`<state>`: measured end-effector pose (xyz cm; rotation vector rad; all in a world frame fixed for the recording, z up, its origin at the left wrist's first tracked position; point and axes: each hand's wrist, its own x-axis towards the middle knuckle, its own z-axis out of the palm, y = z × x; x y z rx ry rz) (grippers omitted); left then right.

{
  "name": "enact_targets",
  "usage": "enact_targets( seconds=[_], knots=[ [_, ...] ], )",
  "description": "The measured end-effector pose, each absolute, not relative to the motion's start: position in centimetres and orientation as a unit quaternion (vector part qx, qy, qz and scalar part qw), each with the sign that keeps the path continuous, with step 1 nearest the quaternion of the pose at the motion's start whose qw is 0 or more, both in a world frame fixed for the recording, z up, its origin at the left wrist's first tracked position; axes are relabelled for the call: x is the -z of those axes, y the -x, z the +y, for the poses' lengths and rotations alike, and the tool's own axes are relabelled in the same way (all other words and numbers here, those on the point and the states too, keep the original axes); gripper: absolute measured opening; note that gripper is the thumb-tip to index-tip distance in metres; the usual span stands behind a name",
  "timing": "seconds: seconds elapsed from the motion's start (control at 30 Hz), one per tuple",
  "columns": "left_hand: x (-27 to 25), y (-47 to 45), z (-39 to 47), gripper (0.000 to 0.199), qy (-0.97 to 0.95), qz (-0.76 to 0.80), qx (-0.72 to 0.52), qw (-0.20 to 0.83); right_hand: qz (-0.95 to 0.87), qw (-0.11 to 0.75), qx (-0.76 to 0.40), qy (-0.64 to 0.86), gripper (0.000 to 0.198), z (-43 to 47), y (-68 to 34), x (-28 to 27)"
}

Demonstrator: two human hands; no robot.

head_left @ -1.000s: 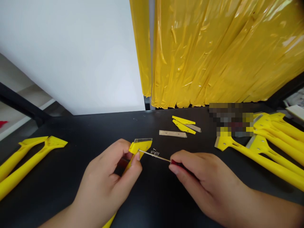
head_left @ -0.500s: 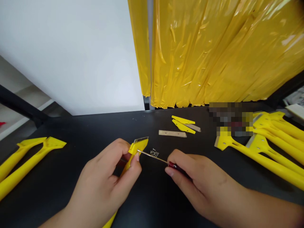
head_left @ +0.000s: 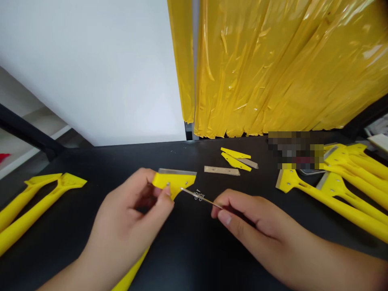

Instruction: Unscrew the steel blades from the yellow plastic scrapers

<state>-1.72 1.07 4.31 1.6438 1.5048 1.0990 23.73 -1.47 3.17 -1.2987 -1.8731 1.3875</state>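
A yellow scraper (head_left: 177, 179) with a metal blade along its top edge is gripped near its head by my left hand (head_left: 130, 218). Two screws show on the head's face, and the handle runs down toward the bottom edge behind my hand. Between the thumb and fingers of my right hand (head_left: 242, 222) is a screwdriver (head_left: 200, 197); its grip is hidden in the palm. The thin shaft points left, its tip at the scraper head beside a screw. Small loose screws (head_left: 198, 195) lie on the black table just behind the shaft.
Beyond my hands lie a wrapped blade (head_left: 222, 170) and yellow clamp plates (head_left: 235, 157). Two yellow handles (head_left: 71, 182) rest at left, and several scrapers (head_left: 333, 186) with blades at right. A white panel (head_left: 121, 81) and yellow plastic sheeting (head_left: 257, 72) stand behind the black table (head_left: 188, 258).
My left hand has turned the scraper so its flat face and both screws show. The screwdriver tip has shifted slightly right, and my right fingers have moved along its grip.
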Motion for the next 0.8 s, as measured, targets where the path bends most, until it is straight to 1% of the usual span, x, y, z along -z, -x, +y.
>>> enact_targets(
  seconds=[0.03,0.07,0.17,0.23,0.27,0.37,0.47,0.57,0.7,0.8],
  knots=[
    [-4.3,1.9,1.5,0.017,-0.585,0.573,-0.437,0.371,-0.707,0.249,-0.468,0.468,0.024,-1.5,-23.9,-3.0],
    [-4.2,2.0,1.8,0.017,-0.552,0.566,-0.450,0.415,-0.724,0.264,-0.439,0.463,0.023,-1.5,-24.0,-2.8],
    [-4.0,2.2,2.5,0.017,-0.472,0.539,-0.467,0.518,-0.771,0.302,-0.373,0.419,0.053,-1.3,-24.4,-2.3],
    [-3.8,2.0,2.3,0.019,-0.435,0.527,-0.460,0.567,-0.804,0.311,-0.334,0.381,0.061,-0.9,-24.5,-2.2],
    [-3.7,1.8,2.1,0.021,-0.418,0.521,-0.455,0.589,-0.816,0.313,-0.312,0.373,0.058,-0.7,-24.6,-2.2],
    [-3.5,1.0,1.2,0.017,-0.387,0.497,-0.435,0.644,-0.821,0.312,-0.232,0.417,0.036,-0.4,-24.4,-2.3],
    [-3.5,0.4,0.4,0.010,-0.379,0.486,-0.413,0.671,-0.828,0.269,-0.184,0.457,0.030,-0.4,-24.0,-2.5],
    [-3.7,0.2,0.0,0.015,-0.384,0.470,-0.390,0.692,-0.841,0.226,-0.169,0.462,0.013,-0.6,-23.8,-3.0],
    [-4.0,0.0,0.0,0.020,-0.427,0.445,-0.350,0.705,-0.834,0.222,-0.126,0.489,0.014,-0.1,-24.7,-4.3],
    [-4.0,-0.2,0.2,0.024,-0.459,0.461,-0.360,0.669,-0.825,0.206,-0.052,0.523,0.018,0.2,-26.3,-4.8]
  ],
)
